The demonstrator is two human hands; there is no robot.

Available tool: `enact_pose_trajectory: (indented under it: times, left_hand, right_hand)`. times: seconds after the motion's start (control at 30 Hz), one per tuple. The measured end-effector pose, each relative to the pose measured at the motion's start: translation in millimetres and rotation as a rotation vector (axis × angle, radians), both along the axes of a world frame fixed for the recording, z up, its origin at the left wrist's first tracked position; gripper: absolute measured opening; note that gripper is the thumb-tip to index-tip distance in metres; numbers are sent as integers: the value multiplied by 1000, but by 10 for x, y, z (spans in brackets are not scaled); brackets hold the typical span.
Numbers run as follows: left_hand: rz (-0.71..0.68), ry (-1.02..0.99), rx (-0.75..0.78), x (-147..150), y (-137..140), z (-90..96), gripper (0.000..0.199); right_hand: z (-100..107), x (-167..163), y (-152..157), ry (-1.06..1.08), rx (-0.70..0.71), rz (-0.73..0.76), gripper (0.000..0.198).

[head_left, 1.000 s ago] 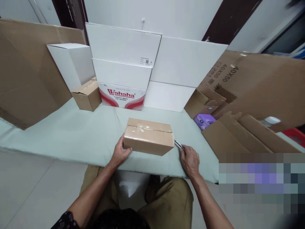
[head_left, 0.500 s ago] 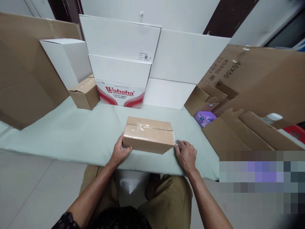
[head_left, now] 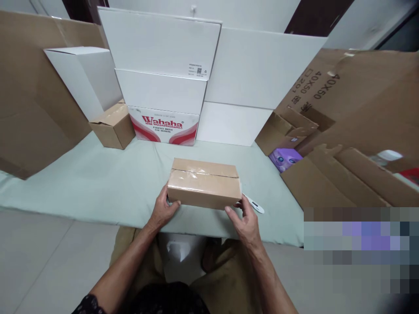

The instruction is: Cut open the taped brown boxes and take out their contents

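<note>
A brown cardboard box (head_left: 203, 182), closed with clear tape along its top seam, lies on the green-covered table in front of me. My left hand (head_left: 166, 209) grips its left end, the thumb on the front lower edge and the fingers around the side, partly hidden. At the right end, my right hand (head_left: 244, 218) holds the near corner with the thumb on the front face; its other fingers are partly behind the corner. Just right of that hand rests a slim white utility knife (head_left: 255, 205) with a dark slot, flat on the cloth.
Behind stand white panels (head_left: 245, 69) and a Wahaha carton (head_left: 165, 126). On the left are a small brown box (head_left: 114, 128) and a tall white box (head_left: 85, 78). Rightward sit a purple pack (head_left: 284, 159) and open cardboard boxes (head_left: 330, 179). The table's front edge (head_left: 203, 233) is near me.
My right hand has let go of the utility knife, leaving it on the table, and moved left onto the box's right end. My left hand stays on the box's left end.
</note>
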State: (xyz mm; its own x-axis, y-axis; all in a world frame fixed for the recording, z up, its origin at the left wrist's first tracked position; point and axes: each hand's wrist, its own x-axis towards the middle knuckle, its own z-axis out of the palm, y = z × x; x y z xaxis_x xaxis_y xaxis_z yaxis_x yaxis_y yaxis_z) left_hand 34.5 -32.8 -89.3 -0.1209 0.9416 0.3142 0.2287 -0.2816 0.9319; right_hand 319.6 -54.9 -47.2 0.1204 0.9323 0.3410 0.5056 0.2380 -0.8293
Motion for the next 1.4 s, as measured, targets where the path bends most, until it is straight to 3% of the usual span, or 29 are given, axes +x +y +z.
enact_pose_trajectory:
  times: [0.3,0.57,0.93,1.4]
  left_hand:
    - [3,38,-29,-9,-21,-21,50]
    - [17,59,-52,-45,-39,-110,50]
    - [7,-8,-24,2,-8,-98,51]
    - [-12,-20,-9,0,-2,-65,53]
  right_hand:
    - [-149,-93,-1,159,-10,-86,60]
    - [-399,-46,-107,272,-11,-196,47]
    - [-663,31,-100,277,-58,-211,47]
    - [-628,14,-131,197,-49,-123,46]
